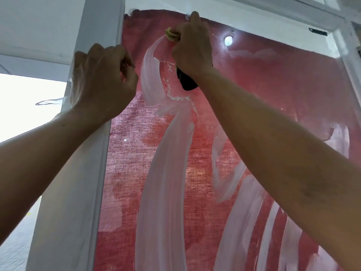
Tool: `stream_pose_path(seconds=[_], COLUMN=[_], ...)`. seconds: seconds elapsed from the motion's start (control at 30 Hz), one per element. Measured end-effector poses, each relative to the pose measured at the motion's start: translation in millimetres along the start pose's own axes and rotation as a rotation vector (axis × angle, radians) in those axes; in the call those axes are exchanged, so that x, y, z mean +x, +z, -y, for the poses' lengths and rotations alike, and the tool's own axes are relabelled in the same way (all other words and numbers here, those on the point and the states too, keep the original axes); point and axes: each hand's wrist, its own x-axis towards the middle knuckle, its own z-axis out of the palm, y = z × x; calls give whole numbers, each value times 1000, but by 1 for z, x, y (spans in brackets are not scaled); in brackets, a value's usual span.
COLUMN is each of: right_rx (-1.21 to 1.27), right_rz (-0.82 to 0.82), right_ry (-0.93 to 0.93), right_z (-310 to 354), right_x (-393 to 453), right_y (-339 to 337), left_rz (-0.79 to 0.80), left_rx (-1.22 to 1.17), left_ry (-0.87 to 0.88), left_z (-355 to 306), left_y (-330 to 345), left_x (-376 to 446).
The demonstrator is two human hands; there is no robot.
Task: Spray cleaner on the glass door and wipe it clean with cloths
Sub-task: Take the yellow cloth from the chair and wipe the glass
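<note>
The glass door [263,90] fills the view from below, with a red fabric behind it. Broad white streaks of cleaner foam [162,173] run down the pane. My right hand [193,44] is raised to the pane's top edge and grips a yellow cloth [172,35] pressed against the glass. A dark object [187,81] shows just under that hand; I cannot tell what it is. My left hand [103,79] has its fingers curled round the edge of the white door frame [89,163], level with the upper part of the pane.
The white top frame [254,18] borders the pane above, and another white frame post [349,55] stands at the right. A round lamp reflection [227,39] glares near the top. Bright daylight [25,106] lies to the left of the door.
</note>
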Motion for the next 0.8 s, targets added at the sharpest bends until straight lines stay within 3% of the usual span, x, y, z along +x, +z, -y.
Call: stream_pose_path(seconds=[0.17, 0.23, 0.4, 0.47, 0.7, 0.8], right_rx=[120, 96, 25, 45, 234, 193], right_rz=[76, 88, -28, -39, 77, 73], right_ry=[-422, -408, 9, 47, -465, -460], right_z=[-4, -7, -10, -7, -9, -15], right_x=[-24, -26, 1, 5, -35, -36], right_y=[-6, -6, 2, 6, -6, -5], left_rz=[47, 67, 71, 67, 108, 112], left_rx=[107, 148, 199, 190, 223, 227], left_ry=[61, 66, 53, 31, 16, 21], left_z=[0, 0, 3, 5, 5, 6], left_y=[1, 1, 6, 7, 4, 3], left_x=[-1, -1, -1, 0, 1, 0])
